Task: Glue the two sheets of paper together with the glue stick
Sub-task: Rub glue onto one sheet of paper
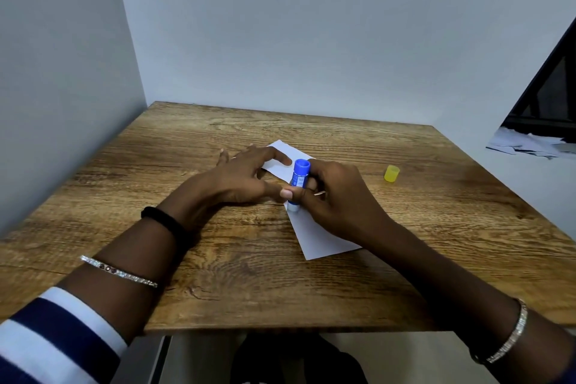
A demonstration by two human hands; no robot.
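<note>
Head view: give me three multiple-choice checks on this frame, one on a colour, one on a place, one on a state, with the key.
1. What colour is the glue stick?
A. red
B. blue
C. green

2. Where is the yellow cap?
A. on the glue stick
B. on the table, off to the right
C. on the floor

3. How is the left hand?
A. curled round the cap
B. a fist lifted off the table
C. fingers straight, resting on the white paper

Key: 1 B, the tube that the right hand grips is blue. 2 B, the cap stands alone on bare wood, right of the right hand. 3 C, its forefinger lies stretched out across the far sheet.
</note>
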